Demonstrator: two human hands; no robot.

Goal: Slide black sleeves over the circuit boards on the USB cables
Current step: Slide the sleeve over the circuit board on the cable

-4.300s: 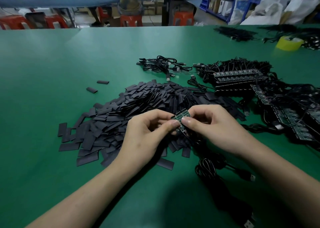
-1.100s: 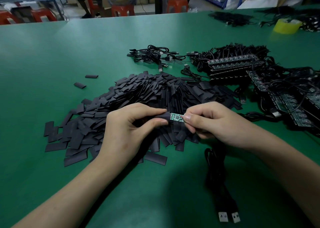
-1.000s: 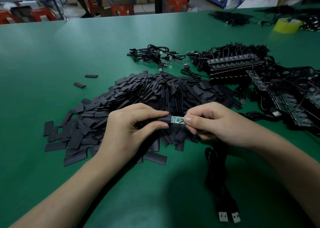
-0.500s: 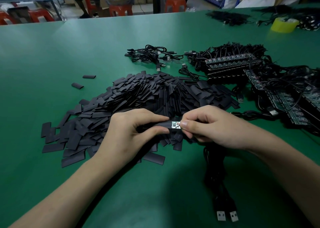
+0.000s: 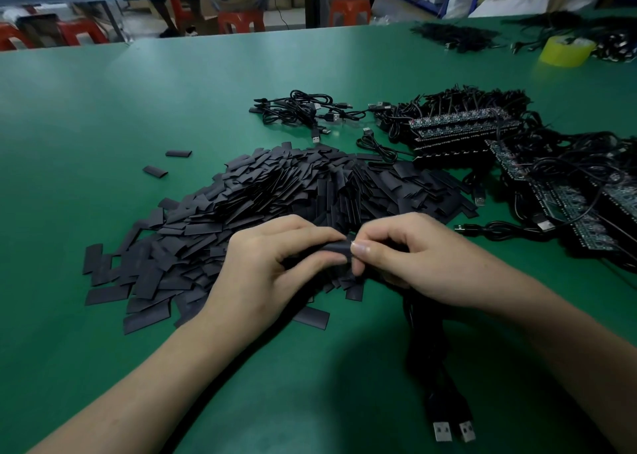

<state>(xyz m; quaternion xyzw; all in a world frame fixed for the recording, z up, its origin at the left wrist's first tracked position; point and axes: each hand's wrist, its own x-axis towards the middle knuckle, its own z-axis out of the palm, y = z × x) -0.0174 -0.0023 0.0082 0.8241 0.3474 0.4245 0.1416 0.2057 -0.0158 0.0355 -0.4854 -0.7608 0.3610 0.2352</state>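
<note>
My left hand [image 5: 272,267] pinches a black sleeve [image 5: 336,248] between thumb and forefinger, just above the near edge of a big pile of black sleeves [image 5: 275,198]. My right hand [image 5: 413,257] meets it from the right, thumb and fingers pinched at the sleeve's right end. The green circuit board is hidden inside the sleeve. A black USB cable [image 5: 437,377] hangs down from under my right hand, with two silver plugs [image 5: 453,431] lying on the green table [image 5: 103,108].
Rows of circuit boards with tangled cables [image 5: 458,126] lie at the back right, more boards [image 5: 565,198] at the far right. Loose USB cables [image 5: 303,110] sit behind the pile. A yellow tape roll [image 5: 565,52] stands far right. Two stray sleeves [image 5: 155,171] lie left.
The sleeve has slid rightward over the green board: half a second ago a bit of board showed between my hands, now it is fully covered. My hands have closed together.
</note>
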